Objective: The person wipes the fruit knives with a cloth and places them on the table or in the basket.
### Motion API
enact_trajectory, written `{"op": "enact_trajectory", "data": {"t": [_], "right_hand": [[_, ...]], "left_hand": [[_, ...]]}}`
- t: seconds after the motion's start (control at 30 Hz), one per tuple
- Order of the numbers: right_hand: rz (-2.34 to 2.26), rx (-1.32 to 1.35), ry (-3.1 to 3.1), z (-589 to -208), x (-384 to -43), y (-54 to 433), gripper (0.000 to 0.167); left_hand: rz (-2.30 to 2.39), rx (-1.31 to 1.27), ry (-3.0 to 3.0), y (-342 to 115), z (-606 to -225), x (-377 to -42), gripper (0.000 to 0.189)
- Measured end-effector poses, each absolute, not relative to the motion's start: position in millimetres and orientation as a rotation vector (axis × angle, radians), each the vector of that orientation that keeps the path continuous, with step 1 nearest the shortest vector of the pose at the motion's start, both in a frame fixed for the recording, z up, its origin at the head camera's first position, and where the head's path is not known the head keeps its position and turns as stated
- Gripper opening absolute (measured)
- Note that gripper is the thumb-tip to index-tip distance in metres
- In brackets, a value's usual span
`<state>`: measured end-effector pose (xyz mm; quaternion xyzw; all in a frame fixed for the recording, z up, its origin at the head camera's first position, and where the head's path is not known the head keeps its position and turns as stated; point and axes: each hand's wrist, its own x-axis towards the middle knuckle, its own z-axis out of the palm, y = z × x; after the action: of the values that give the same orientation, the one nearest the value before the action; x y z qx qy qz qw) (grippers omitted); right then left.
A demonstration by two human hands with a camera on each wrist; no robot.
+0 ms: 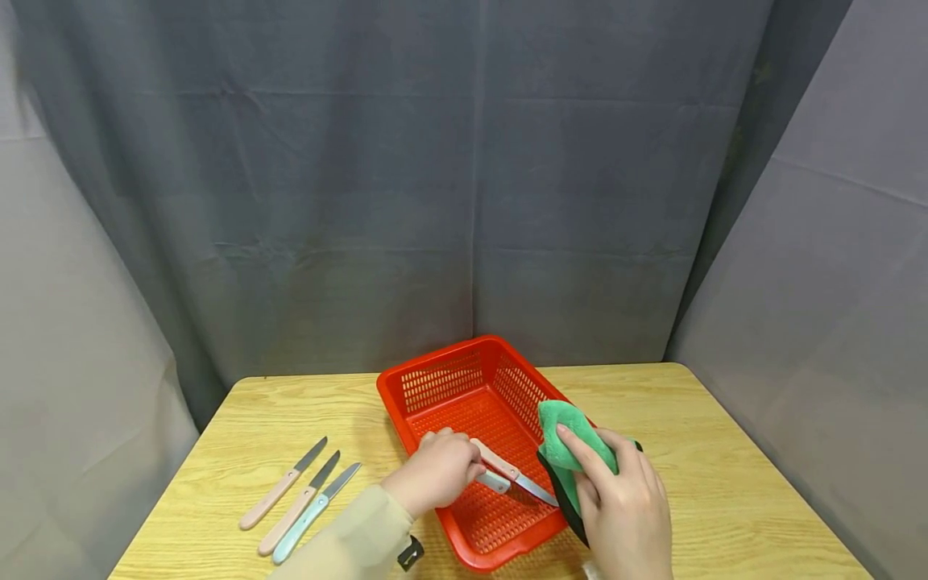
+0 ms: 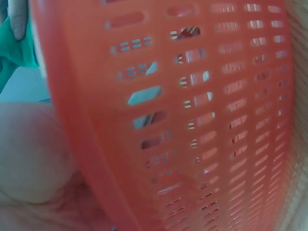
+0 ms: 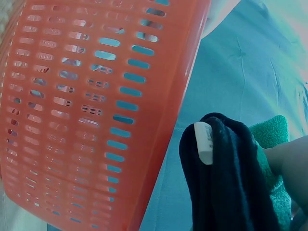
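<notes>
My left hand (image 1: 442, 467) reaches over the near left rim into a red plastic basket (image 1: 507, 548). Its curled fingers hold a knife with a pale handle (image 1: 495, 482). Right beside that one, a pink-handled knife (image 1: 500, 461) lies in the basket, blade toward the right. My right hand (image 1: 629, 507) grips a folded green cloth (image 1: 569, 435) with a dark edge, by the basket's right rim. In the right wrist view, the cloth's dark side (image 3: 226, 168) shows a small white tag. The basket wall (image 2: 192, 144) hides most of the left hand's work in the left wrist view.
Left of the basket, two pink-handled knives (image 1: 270, 501) (image 1: 299, 511) and a light-blue-handled knife (image 1: 312, 519) lie side by side on the wooden table (image 1: 725, 483), blades pointing away. A grey curtain (image 1: 362, 201) hangs behind the table.
</notes>
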<state>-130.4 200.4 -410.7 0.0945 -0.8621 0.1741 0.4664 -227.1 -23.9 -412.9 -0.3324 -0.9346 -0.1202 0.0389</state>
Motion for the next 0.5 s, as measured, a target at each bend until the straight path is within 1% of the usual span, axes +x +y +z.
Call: {"op": "enact_trajectory", "data": {"t": [0.13, 0.3, 0.5], "right_hand": [[0.431, 0.229, -2.127, -410, -130, 200, 0.07], [0.422, 0.236, -2.104, -410, -131, 200, 0.074], [0.409, 0.243, -2.084, -411, -133, 200, 0.077]], "left_hand": [[-0.371, -0.993, -2.872, -23, -414, -228, 0.013], [-0.487, -0.939, -2.853, -26, -409, -231, 0.019], [-0.629, -0.956, -2.701, -37, -394, -234, 0.011]]}}
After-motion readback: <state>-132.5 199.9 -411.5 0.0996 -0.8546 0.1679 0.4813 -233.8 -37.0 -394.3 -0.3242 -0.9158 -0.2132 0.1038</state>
